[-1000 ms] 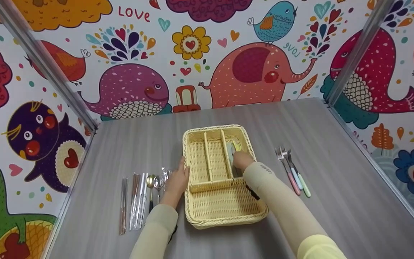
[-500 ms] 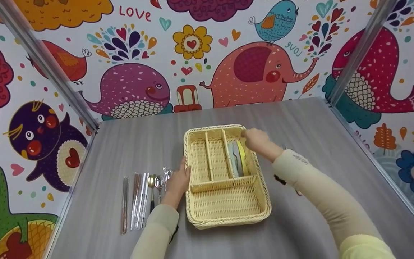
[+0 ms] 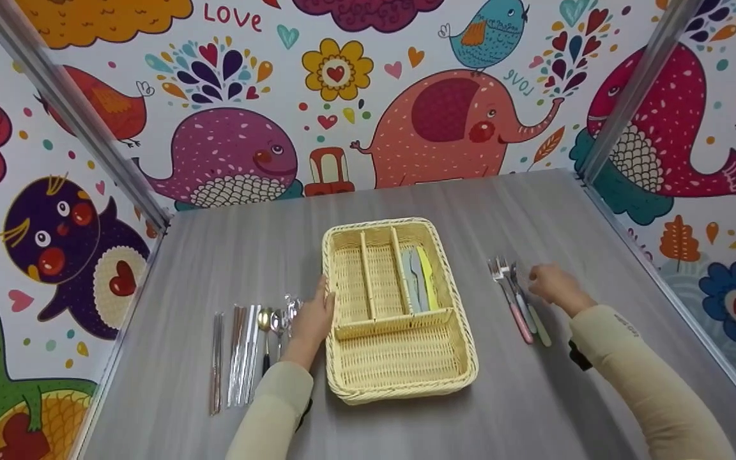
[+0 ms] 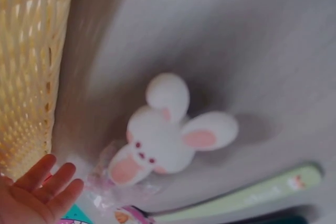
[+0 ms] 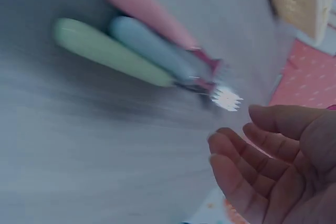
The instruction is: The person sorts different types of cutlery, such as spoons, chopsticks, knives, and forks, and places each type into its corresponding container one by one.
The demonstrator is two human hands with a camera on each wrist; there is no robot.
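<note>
A woven basket with four-sided rim and divided compartments stands mid-table. My left hand rests against its left side; in the left wrist view the fingers look fairly straight beside the weave. Blue-grey and yellow knife-shaped pieces lie in the basket's back right compartment. To the right of the basket are forks with pink, blue and green handles. My right hand hovers just right of their heads, fingers loosely curved, holding nothing.
Wrapped chopsticks, thin sticks and spoons lie left of the basket. Near my left hand, the left wrist view shows a white rabbit-head piece and a green handle. Patterned walls enclose the table.
My right hand has come out of the basket's back right compartment, passed over its right rim and moved right to the forks. The left hand stays at the basket's side.
</note>
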